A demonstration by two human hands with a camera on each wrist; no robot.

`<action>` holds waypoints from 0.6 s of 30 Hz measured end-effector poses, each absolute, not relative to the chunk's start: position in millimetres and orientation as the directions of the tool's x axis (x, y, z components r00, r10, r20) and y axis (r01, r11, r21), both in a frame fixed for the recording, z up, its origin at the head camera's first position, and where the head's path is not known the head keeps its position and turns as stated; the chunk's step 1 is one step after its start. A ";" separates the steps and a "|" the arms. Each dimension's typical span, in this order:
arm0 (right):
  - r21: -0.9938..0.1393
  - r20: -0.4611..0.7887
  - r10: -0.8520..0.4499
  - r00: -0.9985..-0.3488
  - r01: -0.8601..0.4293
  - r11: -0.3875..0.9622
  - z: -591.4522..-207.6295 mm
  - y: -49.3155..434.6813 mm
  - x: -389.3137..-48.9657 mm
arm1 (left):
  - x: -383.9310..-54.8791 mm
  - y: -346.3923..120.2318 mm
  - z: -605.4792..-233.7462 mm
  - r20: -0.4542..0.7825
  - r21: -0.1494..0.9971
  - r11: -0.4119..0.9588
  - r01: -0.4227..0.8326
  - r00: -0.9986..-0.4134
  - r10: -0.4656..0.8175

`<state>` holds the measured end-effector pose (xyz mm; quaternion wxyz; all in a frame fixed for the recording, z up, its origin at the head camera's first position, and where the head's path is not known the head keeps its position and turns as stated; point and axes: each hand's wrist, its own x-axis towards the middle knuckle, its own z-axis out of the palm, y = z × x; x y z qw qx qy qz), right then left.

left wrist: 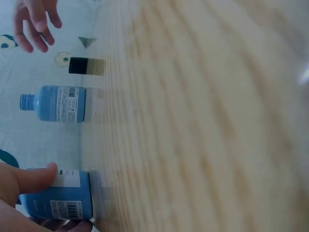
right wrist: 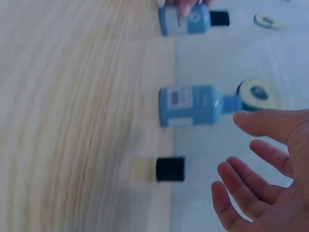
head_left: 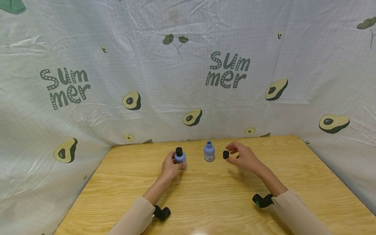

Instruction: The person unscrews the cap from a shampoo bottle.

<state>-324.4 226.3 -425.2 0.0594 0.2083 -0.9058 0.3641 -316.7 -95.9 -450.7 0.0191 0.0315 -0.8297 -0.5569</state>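
A blue bottle with a black cap [head_left: 180,157] stands upright on the table, and my left hand [head_left: 170,168] grips it around the body. To its right stands a second blue bottle [head_left: 209,152], uncapped, its threaded neck bare. A loose black cap [right wrist: 170,169] sits on the table right of that bottle. My right hand [head_left: 242,157] is beside the cap; in the right wrist view its fingers are spread and bent loosely, apart from the cap, holding nothing. Labels with barcodes show on both bottles in the left wrist view.
The wooden table [head_left: 205,195] ends at the back against a white curtain [head_left: 164,75] printed with avocados and lettering. Black wrist devices [head_left: 162,213] are strapped at both sleeves.
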 end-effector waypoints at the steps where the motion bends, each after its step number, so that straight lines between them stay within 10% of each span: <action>1: -0.644 0.260 -0.349 -0.900 -0.431 0.632 -423.6 224.6 -320.7 | -316.4 -96.3 -450.4 -0.004 0.924 0.381 -0.031 -0.997 -0.071; 18: -0.708 0.217 -0.500 -0.839 -0.488 0.511 -416.2 203.7 -273.2 | -280.5 -101.0 -441.5 0.042 0.925 0.377 0.050 -0.999 0.030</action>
